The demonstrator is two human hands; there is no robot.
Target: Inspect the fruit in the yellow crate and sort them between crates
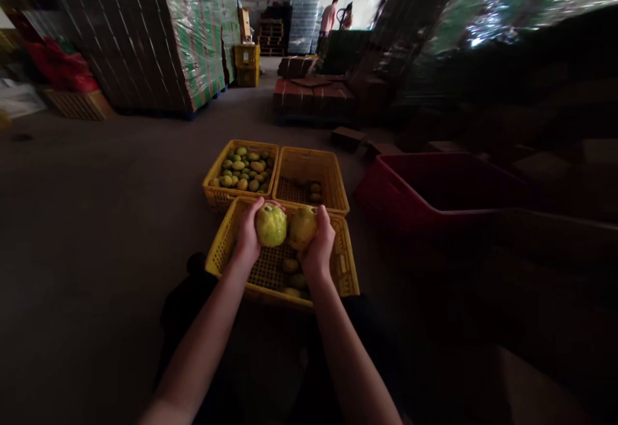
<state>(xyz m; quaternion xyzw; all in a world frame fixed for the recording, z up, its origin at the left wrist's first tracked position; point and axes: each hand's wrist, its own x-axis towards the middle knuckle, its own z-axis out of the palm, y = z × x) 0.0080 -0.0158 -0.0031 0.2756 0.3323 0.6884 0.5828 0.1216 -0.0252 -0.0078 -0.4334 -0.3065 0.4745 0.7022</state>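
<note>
My left hand [248, 232] is closed around a lumpy, yellow-green fruit [271, 225], thumb on top. A smoother, duller yellow fruit [302, 228] sits in the grip of my right hand [320, 245]. The two fruits are side by side with a narrow gap at most, and I cannot make out their exact kind. Both hands are above the near yellow plastic crate [348, 264], which has slotted sides. Inside it, toward the right, lie several dim yellowish fruits [291, 265]. My hands and forearms hide part of this crate.
Ahead on the left, a yellow crate [208, 183] holds many green-yellow fruits. Beside it, another yellow crate [309, 158] has a few at its right. A red bin [400, 187] stands to the right. Wrapped box stacks [193, 38] and a person [329, 16] are farther back.
</note>
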